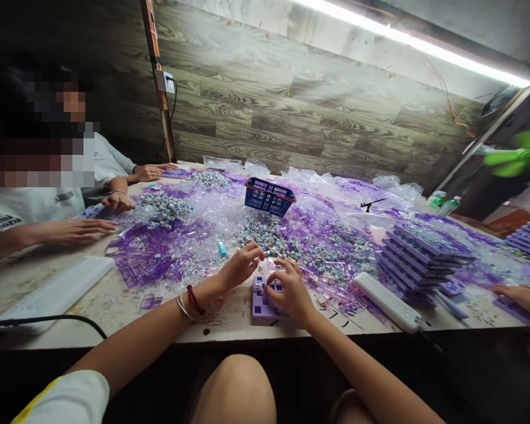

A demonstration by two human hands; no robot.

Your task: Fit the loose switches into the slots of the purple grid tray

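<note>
A light purple tray with square holes point(265, 316) lies at the table's front edge. My right hand point(294, 294) reaches over its right side, fingers bent and the tips down at the holes; what they pinch is too small to make out. Just left of and above the tray hovers my left hand point(242, 265), its fingers curled together, with anything in them hidden. Small clear and pinkish pieces lie just behind the tray. Beyond both hands spreads a heap of small white and blue parts point(265, 231). A turquoise piece point(222, 248) lies left of my left hand.
A dark blue basket point(269, 197) stands amid the heaps. Purple transparent pieces point(148, 256) are spread leftward. Stacked purple trays point(417, 259) and a white power strip point(386, 301) are at right. A white box point(59, 291) lies left. Co-workers' hands point(77, 228) rest at both sides.
</note>
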